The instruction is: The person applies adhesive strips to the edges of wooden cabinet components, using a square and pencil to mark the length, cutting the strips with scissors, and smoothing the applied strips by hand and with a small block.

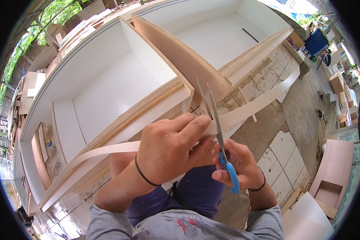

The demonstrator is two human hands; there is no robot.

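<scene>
My left hand [176,140] is closed, its fingers pinching a long, thin off-white strip of edge banding [262,101]. The strip runs out to the right over the floor. A pale band on the left of my wrist curves along the cabinet's near edge. In my right hand [242,164] is a pair of scissors [215,116] with blue handles, thumb and fingers wrapped around them. Their long metal blades point up and away, slightly parted, and cross the strip just right of my left fingertips. Whether the strip lies fully between the blades, I cannot tell.
Directly ahead lies a large white cabinet carcass [140,92] with raw plywood edges, and a brown panel [180,52] stands between its sections. Broken tiles [282,154] cover part of the concrete floor. Wood-grain panels [332,172] lie at the right; a blue bin [317,42] stands farther back.
</scene>
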